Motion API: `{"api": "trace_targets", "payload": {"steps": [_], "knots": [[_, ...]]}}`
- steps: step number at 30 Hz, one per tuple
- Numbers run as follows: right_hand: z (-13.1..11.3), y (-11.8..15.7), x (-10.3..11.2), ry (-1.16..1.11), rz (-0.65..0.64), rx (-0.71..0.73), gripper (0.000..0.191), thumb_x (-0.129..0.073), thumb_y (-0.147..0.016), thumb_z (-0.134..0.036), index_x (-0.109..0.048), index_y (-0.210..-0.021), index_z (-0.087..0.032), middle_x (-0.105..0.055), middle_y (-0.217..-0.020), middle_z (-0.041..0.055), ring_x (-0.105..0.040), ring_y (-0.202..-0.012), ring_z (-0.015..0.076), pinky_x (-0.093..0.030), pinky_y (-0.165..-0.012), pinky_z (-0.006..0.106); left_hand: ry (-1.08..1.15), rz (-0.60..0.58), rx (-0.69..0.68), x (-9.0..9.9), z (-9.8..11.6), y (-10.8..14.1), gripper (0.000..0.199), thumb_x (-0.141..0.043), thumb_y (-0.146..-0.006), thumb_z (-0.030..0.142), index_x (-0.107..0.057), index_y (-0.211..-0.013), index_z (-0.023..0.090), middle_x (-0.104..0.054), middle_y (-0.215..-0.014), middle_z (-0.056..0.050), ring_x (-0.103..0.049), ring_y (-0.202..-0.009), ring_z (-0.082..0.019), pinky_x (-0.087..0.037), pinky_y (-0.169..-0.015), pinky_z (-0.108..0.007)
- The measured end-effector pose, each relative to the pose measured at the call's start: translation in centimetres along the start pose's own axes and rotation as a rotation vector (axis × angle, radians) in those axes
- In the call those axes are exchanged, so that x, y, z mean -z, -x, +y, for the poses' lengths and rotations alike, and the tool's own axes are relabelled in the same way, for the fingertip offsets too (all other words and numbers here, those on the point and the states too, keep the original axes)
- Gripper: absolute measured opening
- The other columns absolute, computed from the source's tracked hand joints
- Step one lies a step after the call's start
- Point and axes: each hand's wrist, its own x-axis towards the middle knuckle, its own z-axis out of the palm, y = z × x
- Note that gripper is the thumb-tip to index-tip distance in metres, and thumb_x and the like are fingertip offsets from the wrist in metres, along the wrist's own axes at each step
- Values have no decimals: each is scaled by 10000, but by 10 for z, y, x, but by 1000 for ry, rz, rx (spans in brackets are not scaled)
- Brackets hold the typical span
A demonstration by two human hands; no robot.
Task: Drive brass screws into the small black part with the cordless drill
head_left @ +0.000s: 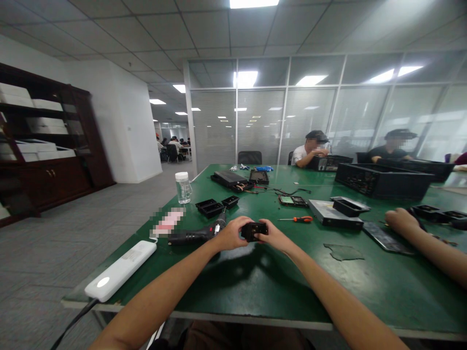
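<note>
Between both my hands, just above the green table (277, 296), is a small black box-shaped part (254, 232) with some lighter detail on its face; its exact kind is too small to tell. My left hand (232, 233) grips its left side, fingers curled round it. My right hand (273, 236) closes on its right side, fingertips pressed against the front. A black power drill (193, 236) lies just left of my left hand, its tip pointing away. An orange-handled screwdriver (301, 219) rests to the right beyond my right hand. Black plastic trays (210, 208) sit past the drill.
A white power strip (122, 270) lies front left, with a clear bottle (183, 187) farther back. Right are a silver drive (335, 216), a dark flat panel (388, 238) and another person's hand (400, 221). Behind stand a black case (383, 180) and an opened device (231, 181).
</note>
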Motion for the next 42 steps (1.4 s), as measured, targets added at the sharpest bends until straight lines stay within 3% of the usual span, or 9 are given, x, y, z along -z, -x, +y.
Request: {"api": "trace_targets", "payload": {"steps": [4, 8, 12, 16, 18, 22, 25, 33, 42], "knots": [[-11, 6, 8, -170, -44, -73, 514, -578, -604, -265, -357, -1066, -219, -472, -1001, 61, -502, -832, 168, -441, -650, 327, 237, 25, 75, 1, -8, 1, 538, -608, -571, 93, -415, -1069, 151, -453, -1045, -94, -457, -949, -203, -360, -816, -317], [-22, 10, 16, -401, -66, -138, 344, -444, -681, -251, -428, -1010, -154, -542, -895, 86, -543, -758, 158, -425, -684, 327, 472, 124, 153, 7, -19, 0, 576, -645, -578, 121, -363, -1079, 151, -449, -1047, -104, -479, -928, -188, -367, -807, -322], [-21, 11, 10, -533, -238, -329, 287, -395, -718, -325, -509, -838, -90, -560, -835, 132, -556, -707, 148, -415, -702, 299, 542, 155, 206, 15, -26, -6, 508, -638, -612, 163, -399, -1061, 144, -472, -1043, -98, -480, -933, -183, -343, -838, -343], [-10, 10, 0, -482, -225, -342, 317, -446, -707, -405, -500, -821, -114, -554, -777, 93, -545, -657, 124, -419, -675, 284, 519, 128, 234, 24, -25, -14, 528, -620, -637, 202, -412, -1120, 153, -422, -1148, -98, -408, -1036, -201, -279, -896, -342], [-7, 9, -2, -307, -112, -232, 321, -478, -684, -419, -487, -829, -133, -540, -729, 66, -529, -616, 127, -427, -622, 290, 480, 59, 245, 28, -24, -17, 545, -616, -638, 210, -409, -1141, 172, -405, -1177, -86, -394, -1050, -203, -267, -901, -339], [-11, 12, 0, 212, 225, 236, 269, -492, -673, -384, -480, -848, -180, -491, -671, 14, -471, -576, 122, -401, -568, 277, 504, -275, 341, 28, -28, -19, 566, -624, -625, 198, -412, -1148, 154, -463, -1117, -98, -463, -966, -202, -317, -848, -350], [-17, 16, 2, 427, 169, 448, 183, -454, -695, -304, -500, -829, -189, -481, -692, 18, -456, -614, 127, -384, -593, 273, 607, -284, 359, 21, -33, -16, 563, -611, -639, 186, -396, -1160, 174, -437, -1147, -95, -449, -985, -196, -313, -847, -344], [-27, 25, 10, 543, 186, 643, 204, -397, -698, -196, -506, -870, -190, -454, -769, 41, -435, -682, 143, -367, -620, 288, 858, -135, 372, 26, -35, -9, 594, -665, -565, 135, -441, -1114, 169, -411, -1168, -115, -396, -1045, -227, -305, -851, -348], [-46, 43, -17, 961, 8, 839, 609, -541, -583, -496, -421, -1103, -202, -366, -957, 92, -362, -880, 219, -318, -744, 376, 1064, -129, 389, 37, -41, -2, 653, -668, -517, 97, -424, -1117, 172, -480, -1077, -115, -490, -924, -223, -358, -787, -354]]}}
